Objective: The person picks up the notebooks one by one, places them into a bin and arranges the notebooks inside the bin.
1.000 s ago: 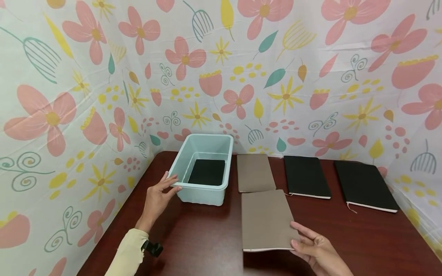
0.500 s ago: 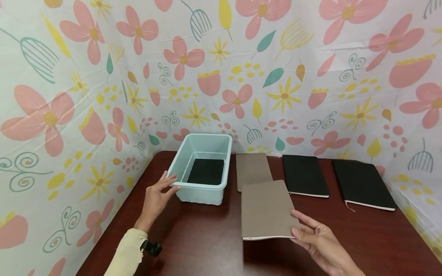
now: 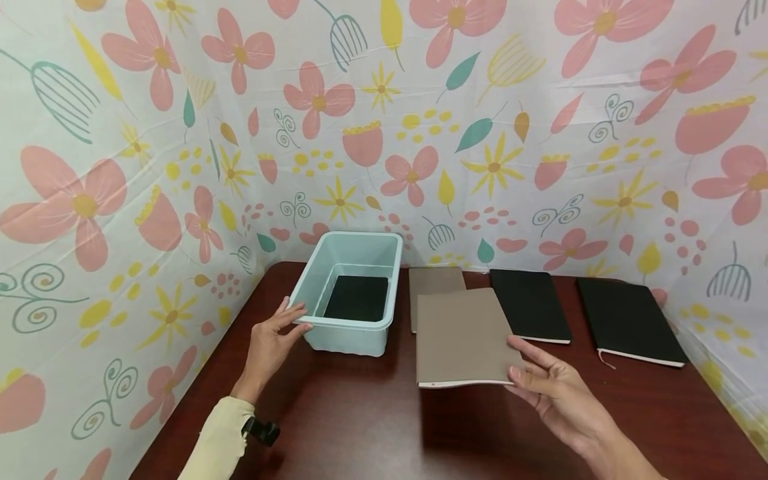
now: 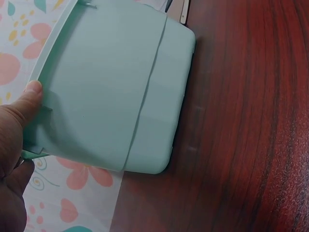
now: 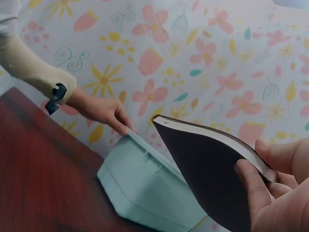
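Observation:
My right hand (image 3: 561, 390) pinches the right edge of a taupe notebook (image 3: 465, 339), thumb on one cover and fingers on the other. The notebook is raised above the table, its pages showing along the near edge; the right wrist view shows its dark underside (image 5: 207, 174). With my left hand (image 3: 271, 347) I grip the near left corner of a pale green plastic bin (image 3: 348, 339). In the left wrist view the thumb (image 4: 32, 96) lies against the bin's rim. A black notebook (image 3: 357, 298) lies flat on the bin's floor.
Behind the held notebook, another taupe notebook (image 3: 435, 280) lies partly covered from view. Two black notebooks, one nearer (image 3: 531, 305) and one farther right (image 3: 630, 320), rest on the dark red wooden table (image 3: 360, 413). A floral cloth (image 3: 384, 133) hangs behind and at the sides.
My right hand has lifted the taupe notebook up and away from me, so that it now overlaps the taupe one behind. My left hand stays on the bin's corner.

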`<state>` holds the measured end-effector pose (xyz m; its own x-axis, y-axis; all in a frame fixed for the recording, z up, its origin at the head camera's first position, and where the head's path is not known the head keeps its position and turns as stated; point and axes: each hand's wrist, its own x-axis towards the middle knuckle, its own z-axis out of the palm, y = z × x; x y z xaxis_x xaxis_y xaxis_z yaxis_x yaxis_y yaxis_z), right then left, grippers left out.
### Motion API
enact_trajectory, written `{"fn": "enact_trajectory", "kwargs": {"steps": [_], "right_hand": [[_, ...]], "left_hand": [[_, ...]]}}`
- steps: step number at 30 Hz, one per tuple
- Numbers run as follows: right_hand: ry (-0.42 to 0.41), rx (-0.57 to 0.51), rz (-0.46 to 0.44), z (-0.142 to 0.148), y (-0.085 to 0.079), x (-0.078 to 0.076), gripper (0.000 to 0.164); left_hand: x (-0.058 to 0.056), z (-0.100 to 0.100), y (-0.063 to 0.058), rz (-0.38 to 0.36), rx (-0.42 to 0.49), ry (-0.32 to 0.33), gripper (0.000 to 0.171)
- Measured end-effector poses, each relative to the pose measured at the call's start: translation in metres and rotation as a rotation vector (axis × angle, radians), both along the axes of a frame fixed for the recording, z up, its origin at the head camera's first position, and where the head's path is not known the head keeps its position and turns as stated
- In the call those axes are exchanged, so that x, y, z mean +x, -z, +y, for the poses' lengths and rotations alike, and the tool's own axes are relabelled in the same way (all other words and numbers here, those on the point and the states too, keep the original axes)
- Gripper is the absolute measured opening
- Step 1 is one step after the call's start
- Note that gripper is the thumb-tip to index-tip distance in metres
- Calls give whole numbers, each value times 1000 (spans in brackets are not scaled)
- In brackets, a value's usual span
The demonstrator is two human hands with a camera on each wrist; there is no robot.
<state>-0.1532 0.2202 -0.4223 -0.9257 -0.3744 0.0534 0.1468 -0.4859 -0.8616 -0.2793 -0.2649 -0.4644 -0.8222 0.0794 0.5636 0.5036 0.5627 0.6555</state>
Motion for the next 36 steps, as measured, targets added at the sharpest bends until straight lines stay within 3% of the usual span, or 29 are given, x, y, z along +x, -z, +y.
{"fn": "enact_trajectory", "kwargs": {"steps": [11,21,26,36], "right_hand": [[38,8,-13,-15,-38,-24,48],[2,-16,-39,-28,-66,-48,43],[23,2,-87,-36,-71,-62,40],[28,-76,-134,-46,-70,-90,36]], "left_hand": [[-2,-2,-1,5,-2,-7,40],[-2,-2,1,-2,10,2,40],[-2,-3,1,-6,12,-1,40],[-1,-2,-1,-9,20,8,39]]}}
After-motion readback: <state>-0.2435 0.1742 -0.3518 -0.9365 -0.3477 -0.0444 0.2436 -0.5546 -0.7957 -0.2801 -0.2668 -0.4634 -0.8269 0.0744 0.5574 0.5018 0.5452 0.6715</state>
